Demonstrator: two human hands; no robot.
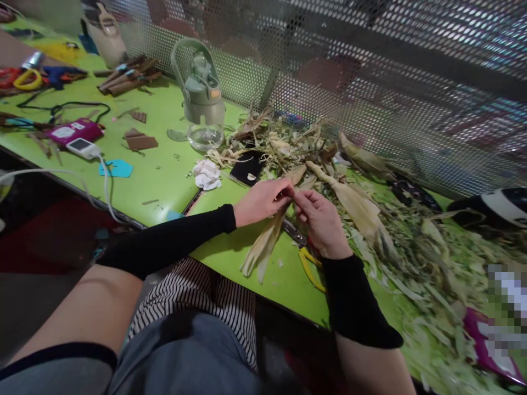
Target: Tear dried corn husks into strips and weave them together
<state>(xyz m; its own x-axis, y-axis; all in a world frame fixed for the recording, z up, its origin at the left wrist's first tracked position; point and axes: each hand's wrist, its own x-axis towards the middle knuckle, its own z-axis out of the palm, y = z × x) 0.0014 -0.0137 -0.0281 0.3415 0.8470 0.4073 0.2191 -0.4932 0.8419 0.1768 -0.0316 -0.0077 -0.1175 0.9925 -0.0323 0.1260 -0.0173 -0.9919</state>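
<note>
My left hand (263, 203) is closed on a pale dried corn husk (265, 244), whose split end hangs toward the table's front edge. Against its fingertips, my right hand (323, 219) pinches at the same husk; the exact spot is partly hidden by the fingers. Below the right hand lie scissors with yellow handles (308, 269), partly covered by that hand. Another long corn husk with a narrow twisted stem (354, 203) rests just beyond the right hand. A black phone-like slab (247, 166) lies behind the left hand, near a crumpled white tissue (206, 174).
Heaps of husk scraps (411, 258) cover the table's right side and back, against a perforated metal screen (329, 71). A green-lidded water bottle (201, 104) stands at the back. Leftward are a magenta pack (74, 131), a white cable (105, 186) and bundled brown sticks (129, 75).
</note>
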